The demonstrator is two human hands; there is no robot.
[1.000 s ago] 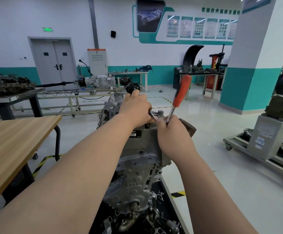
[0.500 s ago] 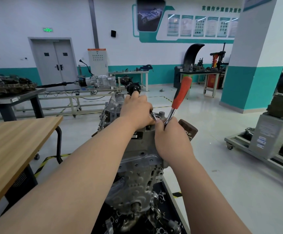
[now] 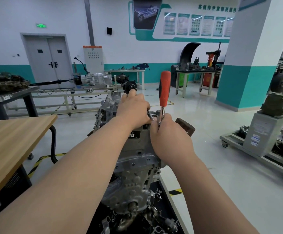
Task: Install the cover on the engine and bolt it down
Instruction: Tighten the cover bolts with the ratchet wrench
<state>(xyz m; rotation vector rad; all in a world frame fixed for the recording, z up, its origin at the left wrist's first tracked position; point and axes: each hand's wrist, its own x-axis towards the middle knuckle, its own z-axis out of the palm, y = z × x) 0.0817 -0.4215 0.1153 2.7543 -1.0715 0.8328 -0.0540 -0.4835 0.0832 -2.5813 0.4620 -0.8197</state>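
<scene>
Engine [image 3: 137, 168] stands upright just in front of us, on a black tray [image 3: 160, 186] with loose metal parts, to the right of a wooden table [image 3: 10, 141]. Our left hand [image 3: 134, 110] rests on the top of it, fingers curled round a bolt [image 3: 150, 115] whose threaded end sticks out. Our right hand [image 3: 169, 134], just beside, grips the steel lower end of the ratchet [image 3: 164, 88]; its orange handle points up. What the ratchet head meets we cannot tell.

White-and-teal walls [image 3: 120, 22], grey double door [image 3: 48, 61]; glossy pale floor [image 3: 221, 166], wooden table [image 3: 10, 141]
</scene>
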